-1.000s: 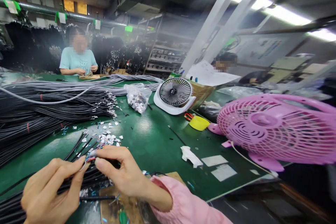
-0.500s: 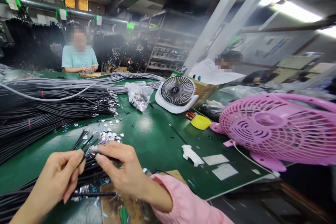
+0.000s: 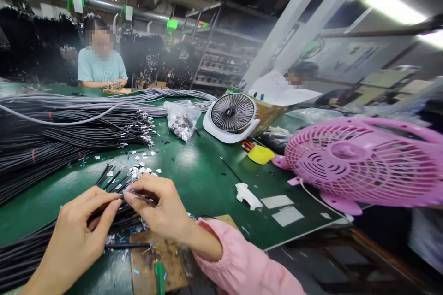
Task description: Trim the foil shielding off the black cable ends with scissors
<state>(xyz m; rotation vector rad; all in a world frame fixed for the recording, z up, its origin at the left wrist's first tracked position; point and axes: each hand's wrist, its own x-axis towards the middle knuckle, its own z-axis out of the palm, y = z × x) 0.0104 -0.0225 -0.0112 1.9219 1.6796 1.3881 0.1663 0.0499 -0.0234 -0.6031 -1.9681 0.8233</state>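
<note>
My left hand (image 3: pixel 81 226) pinches a thin black cable (image 3: pixel 120 196) close to its end, thumb against forefinger. At that same end, the thumb and forefinger of my right hand (image 3: pixel 162 205) are closed, almost touching the left fingertips. Something dark shows in the curl of the right hand, too hidden to name. Beneath both hands runs a bundle of black cables (image 3: pixel 20 251). One black cable end (image 3: pixel 129 245) lies over a worn wooden board (image 3: pixel 141 267), where a green-handled tool (image 3: pixel 159 276) also rests. Silvery foil scraps (image 3: pixel 140 166) are scattered just beyond my fingers.
Black cables (image 3: pixel 86 131) and grey cables (image 3: pixel 152 97) stretch across the left. Behind are a plastic bag (image 3: pixel 182 122) and a small white fan (image 3: pixel 231 113). A yellow piece (image 3: pixel 260 155) and a large pink fan (image 3: pixel 353 161) stand right. Two people sit beyond.
My fingertips have come closer together at the cable end, and the left hand has shifted right and turned. The whole view has moved slightly.
</note>
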